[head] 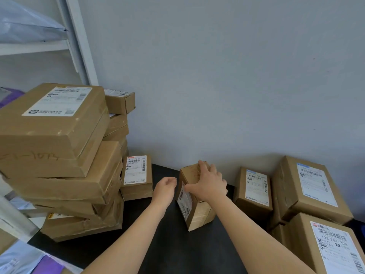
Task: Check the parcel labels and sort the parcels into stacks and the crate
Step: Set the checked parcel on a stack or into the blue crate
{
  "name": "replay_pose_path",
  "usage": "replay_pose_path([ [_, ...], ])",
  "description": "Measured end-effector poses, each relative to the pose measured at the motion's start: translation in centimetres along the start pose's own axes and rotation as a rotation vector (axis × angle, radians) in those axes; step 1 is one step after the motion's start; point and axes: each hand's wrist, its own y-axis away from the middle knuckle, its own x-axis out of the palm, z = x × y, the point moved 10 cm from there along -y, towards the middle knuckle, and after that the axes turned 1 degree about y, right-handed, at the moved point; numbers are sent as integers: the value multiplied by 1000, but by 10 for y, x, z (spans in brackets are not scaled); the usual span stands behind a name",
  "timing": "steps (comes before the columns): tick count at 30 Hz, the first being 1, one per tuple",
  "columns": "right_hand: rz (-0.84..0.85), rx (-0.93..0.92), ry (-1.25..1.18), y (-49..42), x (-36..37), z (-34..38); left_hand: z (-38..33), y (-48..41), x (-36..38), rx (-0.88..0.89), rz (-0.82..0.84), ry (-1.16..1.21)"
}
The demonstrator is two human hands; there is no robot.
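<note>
parcel [194, 196] between stacks [59, 155], hand [209, 182] atop

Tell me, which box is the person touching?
The small box in the middle, under the right hand. Its label faces sideways; the other boxes sit untouched with labels facing up.

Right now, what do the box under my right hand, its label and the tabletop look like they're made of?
Box: brown corrugated cardboard, matte, with creased edges and what looks like clear tape across the end. Label: white paper sticker, probably thermal-printed, with black barcode and text. Tabletop: dark, near-black, smooth and matte; whether laminate, rubber mat or painted board can't be told from this view.
</note>
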Motion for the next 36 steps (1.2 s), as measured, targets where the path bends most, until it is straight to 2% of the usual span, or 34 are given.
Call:
replay_pose_path([
  [6, -82, 79, -147, 4, -14, -14, -2, -3, -4, -16, 5, 2],
  [9, -107, 162, -324, 3, -23, -27, -9, -8, -7, -21, -5, 40],
  [15, -190, 298, -742, 8, -31, -52, -7, -6, -3, -140, -39, 296],
  [22, -290, 467, -1093, 28, -27, -71, -13, 2, -3, -189, -143, 390],
  [29, -302, 526, -1364, 48, -18, -76, -10, 28, 56, -415, 143, 717],
  [32, -282, 501, -1415, 54, -15, -72, -15, 34, 66, -398, 212, 765],
  [36, -224, 499, -1404, 63, -14, -69, -24, 28, 59, -295, 213, 766],
])
